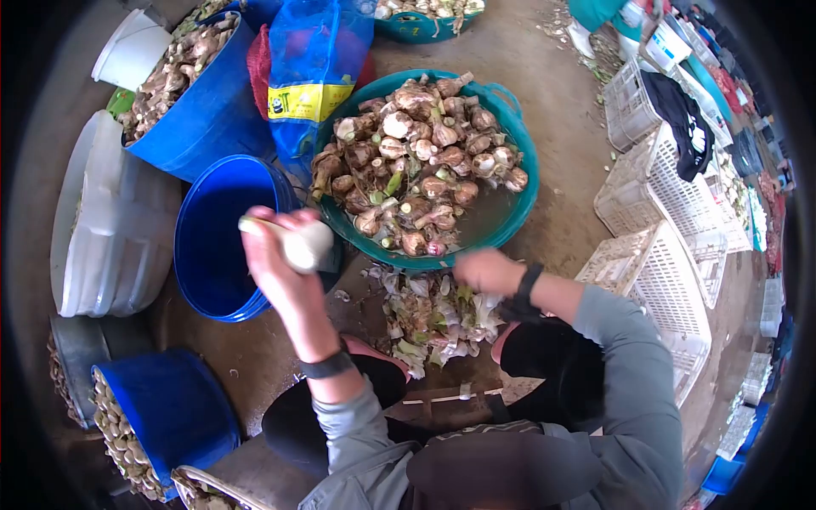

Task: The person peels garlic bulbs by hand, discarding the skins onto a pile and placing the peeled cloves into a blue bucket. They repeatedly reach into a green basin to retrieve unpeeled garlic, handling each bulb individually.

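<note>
My left hand [276,251] is closed around a white, cleaned garlic bulb [308,246] with a pale green stem end. It is held over the right side of a blue bucket [212,246], whose visible inside shows only blue wall. My right hand [490,272], smeared by motion with its fingers curled in, is just below the front rim of a round green basin [529,183]. Cannot tell whether it holds anything. A heap of unpeeled, soil-stained garlic bulbs [425,161] fills most of the basin. Peeled skins and leaves [438,327] lie on the floor between my feet.
At the upper left, a large blue barrel [204,106] holds garlic stalks beside a blue bag [319,51]. A tipped blue bucket [174,416] stands lower left. White plastic crates [659,263] line the right, and another person's boots [580,40] show at the top.
</note>
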A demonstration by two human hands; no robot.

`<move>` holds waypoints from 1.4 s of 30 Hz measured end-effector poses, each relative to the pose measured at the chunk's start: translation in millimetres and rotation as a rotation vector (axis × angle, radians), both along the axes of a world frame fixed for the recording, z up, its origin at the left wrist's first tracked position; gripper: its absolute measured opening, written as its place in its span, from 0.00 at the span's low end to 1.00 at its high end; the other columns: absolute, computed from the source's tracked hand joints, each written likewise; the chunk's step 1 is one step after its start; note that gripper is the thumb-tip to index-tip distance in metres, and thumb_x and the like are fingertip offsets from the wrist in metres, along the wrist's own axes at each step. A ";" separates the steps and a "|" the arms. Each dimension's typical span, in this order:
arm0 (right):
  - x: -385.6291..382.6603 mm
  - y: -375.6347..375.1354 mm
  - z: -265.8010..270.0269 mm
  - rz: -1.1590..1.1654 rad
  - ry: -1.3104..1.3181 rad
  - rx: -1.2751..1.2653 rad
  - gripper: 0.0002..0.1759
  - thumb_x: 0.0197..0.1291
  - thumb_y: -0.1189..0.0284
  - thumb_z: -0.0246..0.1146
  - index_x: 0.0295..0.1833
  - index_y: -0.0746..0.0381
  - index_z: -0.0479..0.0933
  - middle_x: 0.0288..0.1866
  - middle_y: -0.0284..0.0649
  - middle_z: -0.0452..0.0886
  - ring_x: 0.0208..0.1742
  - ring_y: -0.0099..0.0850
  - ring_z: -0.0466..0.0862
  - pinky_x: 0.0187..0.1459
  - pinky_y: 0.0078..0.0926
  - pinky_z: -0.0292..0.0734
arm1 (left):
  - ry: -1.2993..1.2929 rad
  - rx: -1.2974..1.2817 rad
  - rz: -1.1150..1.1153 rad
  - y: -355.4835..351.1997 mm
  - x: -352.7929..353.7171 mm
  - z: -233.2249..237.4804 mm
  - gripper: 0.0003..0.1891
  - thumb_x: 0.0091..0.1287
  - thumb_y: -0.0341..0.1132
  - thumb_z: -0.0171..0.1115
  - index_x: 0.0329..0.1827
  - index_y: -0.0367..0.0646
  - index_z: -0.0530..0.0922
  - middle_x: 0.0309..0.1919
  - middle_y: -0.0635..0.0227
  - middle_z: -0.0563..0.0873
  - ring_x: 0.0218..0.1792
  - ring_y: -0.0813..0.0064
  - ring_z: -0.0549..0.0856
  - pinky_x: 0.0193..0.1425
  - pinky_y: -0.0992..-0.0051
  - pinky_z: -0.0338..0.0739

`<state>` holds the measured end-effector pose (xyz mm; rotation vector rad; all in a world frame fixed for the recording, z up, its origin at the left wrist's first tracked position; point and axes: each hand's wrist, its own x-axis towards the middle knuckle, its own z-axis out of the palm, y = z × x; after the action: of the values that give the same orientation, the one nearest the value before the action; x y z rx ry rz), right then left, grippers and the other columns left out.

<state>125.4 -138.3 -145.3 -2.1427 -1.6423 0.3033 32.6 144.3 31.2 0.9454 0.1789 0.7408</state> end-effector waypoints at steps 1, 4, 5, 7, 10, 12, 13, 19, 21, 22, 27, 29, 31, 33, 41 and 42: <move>20.4 22.4 24.1 -0.201 -0.187 0.039 0.07 0.48 0.71 0.57 0.33 0.60 0.76 0.32 0.44 0.76 0.30 0.42 0.79 0.31 0.38 0.76 | 0.032 0.202 0.123 19.6 4.7 10.5 0.17 0.69 0.45 0.53 0.52 0.43 0.69 0.30 0.62 0.80 0.40 0.59 0.80 0.50 0.59 0.73; 54.6 62.2 11.5 -0.490 -0.196 -0.077 0.15 0.53 0.67 0.56 0.47 0.55 0.75 0.40 0.43 0.78 0.40 0.42 0.81 0.35 0.40 0.78 | 0.586 1.422 1.038 42.5 14.3 43.4 0.33 0.57 0.35 0.66 0.64 0.37 0.63 0.46 0.47 0.77 0.47 0.49 0.76 0.53 0.58 0.68; 59.7 72.4 -12.1 -0.527 -0.197 -0.165 0.16 0.52 0.67 0.57 0.48 0.53 0.75 0.42 0.43 0.77 0.41 0.42 0.81 0.37 0.40 0.78 | 0.544 1.322 0.937 35.1 13.2 52.8 0.30 0.53 0.31 0.67 0.60 0.36 0.67 0.48 0.45 0.76 0.47 0.48 0.76 0.53 0.58 0.68; 70.4 67.0 -58.2 -0.350 -0.049 -0.171 0.21 0.53 0.65 0.58 0.56 0.50 0.73 0.49 0.43 0.76 0.44 0.45 0.80 0.43 0.39 0.77 | 0.556 1.224 0.556 10.3 7.6 61.0 0.15 0.53 0.25 0.63 0.45 0.37 0.76 0.39 0.56 0.79 0.41 0.61 0.80 0.48 0.65 0.73; 95.0 44.1 -142.4 -0.474 0.679 0.088 0.22 0.59 0.69 0.57 0.61 0.57 0.69 0.41 0.35 0.78 0.37 0.33 0.81 0.38 0.33 0.77 | 0.492 1.190 0.357 -22.2 9.6 -34.3 0.17 0.54 0.33 0.62 0.47 0.39 0.77 0.44 0.53 0.80 0.45 0.53 0.80 0.50 0.63 0.75; 71.2 50.5 -35.0 -0.610 1.188 0.225 0.20 0.65 0.73 0.54 0.63 0.60 0.66 0.47 0.34 0.77 0.44 0.24 0.80 0.42 0.22 0.76 | 0.781 1.145 -0.006 -57.7 15.3 -72.4 0.28 0.52 0.39 0.65 0.56 0.40 0.71 0.47 0.51 0.78 0.50 0.53 0.78 0.51 0.62 0.76; 56.9 51.5 9.8 -0.767 1.179 0.156 0.21 0.66 0.73 0.53 0.64 0.60 0.65 0.51 0.35 0.76 0.48 0.23 0.78 0.45 0.20 0.75 | 0.798 1.129 -0.082 -80.5 19.0 -90.5 0.35 0.52 0.41 0.66 0.63 0.41 0.64 0.53 0.48 0.74 0.51 0.51 0.78 0.51 0.60 0.76; 36.8 29.7 96.3 -0.658 1.323 0.524 0.26 0.69 0.64 0.50 0.68 0.64 0.60 0.61 0.38 0.70 0.54 0.25 0.75 0.51 0.22 0.73 | 0.468 1.015 0.139 -138.1 38.0 -74.6 0.35 0.53 0.33 0.65 0.66 0.44 0.61 0.44 0.51 0.70 0.48 0.50 0.75 0.50 0.61 0.74; 34.4 16.8 119.1 -0.648 1.149 0.387 0.25 0.69 0.63 0.51 0.66 0.64 0.63 0.57 0.35 0.72 0.48 0.21 0.75 0.46 0.20 0.74 | 0.444 1.040 0.162 -143.3 30.9 -62.0 0.36 0.51 0.33 0.66 0.65 0.44 0.63 0.44 0.52 0.70 0.48 0.51 0.75 0.51 0.62 0.74; 31.1 12.8 130.8 -0.644 0.974 0.315 0.23 0.69 0.63 0.51 0.64 0.64 0.66 0.54 0.32 0.73 0.45 0.19 0.74 0.44 0.19 0.73 | 0.424 1.084 0.182 -145.3 25.1 -57.1 0.36 0.50 0.33 0.67 0.65 0.44 0.63 0.44 0.53 0.70 0.47 0.52 0.75 0.50 0.62 0.74; 17.8 -4.1 140.7 -0.424 0.402 0.451 0.15 0.69 0.68 0.51 0.53 0.65 0.74 0.43 0.27 0.74 0.40 0.18 0.72 0.40 0.15 0.69 | 0.374 1.127 0.248 -166.2 -14.1 -17.2 0.38 0.47 0.34 0.69 0.64 0.45 0.64 0.43 0.54 0.70 0.46 0.52 0.75 0.48 0.61 0.75; 3.6 -15.9 155.1 -0.447 0.465 0.396 0.13 0.68 0.70 0.51 0.52 0.64 0.74 0.41 0.30 0.74 0.38 0.17 0.73 0.39 0.15 0.68 | 0.324 1.085 0.259 -168.6 -23.4 -11.4 0.37 0.46 0.34 0.69 0.64 0.42 0.66 0.43 0.54 0.70 0.46 0.53 0.75 0.48 0.61 0.75; -21.9 -21.3 167.0 -0.649 1.150 0.729 0.13 0.68 0.70 0.51 0.53 0.64 0.73 0.37 0.30 0.74 0.36 0.15 0.72 0.34 0.15 0.67 | 0.157 0.904 -0.100 -159.5 -35.9 1.8 0.37 0.46 0.35 0.70 0.63 0.42 0.67 0.42 0.55 0.71 0.46 0.55 0.75 0.49 0.62 0.73; -35.3 -24.2 185.4 -0.605 1.200 0.691 0.14 0.68 0.68 0.52 0.54 0.64 0.72 0.32 0.29 0.74 0.31 0.13 0.71 0.29 0.13 0.64 | -0.025 0.750 -0.211 -161.4 -27.2 -21.7 0.36 0.48 0.37 0.68 0.65 0.48 0.68 0.40 0.57 0.73 0.46 0.57 0.75 0.52 0.65 0.70; -51.5 -44.0 164.8 -0.574 0.862 0.374 0.15 0.68 0.64 0.54 0.51 0.63 0.73 0.25 0.24 0.69 0.23 0.11 0.65 0.23 0.11 0.59 | 0.304 1.048 0.087 -190.1 -66.8 -12.7 0.31 0.51 0.35 0.66 0.61 0.46 0.69 0.45 0.54 0.72 0.46 0.52 0.78 0.45 0.61 0.76; -51.5 -47.8 152.2 -0.571 0.813 0.430 0.14 0.68 0.65 0.53 0.50 0.63 0.74 0.26 0.24 0.69 0.23 0.11 0.65 0.23 0.11 0.59 | 0.315 1.090 0.116 -196.3 -69.3 -12.4 0.31 0.50 0.35 0.66 0.61 0.46 0.69 0.46 0.53 0.72 0.46 0.52 0.78 0.46 0.61 0.76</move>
<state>73.9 -186.1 6.9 -1.7084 -0.5516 0.4960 -36.7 -52.0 18.8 2.1078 0.0942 0.7860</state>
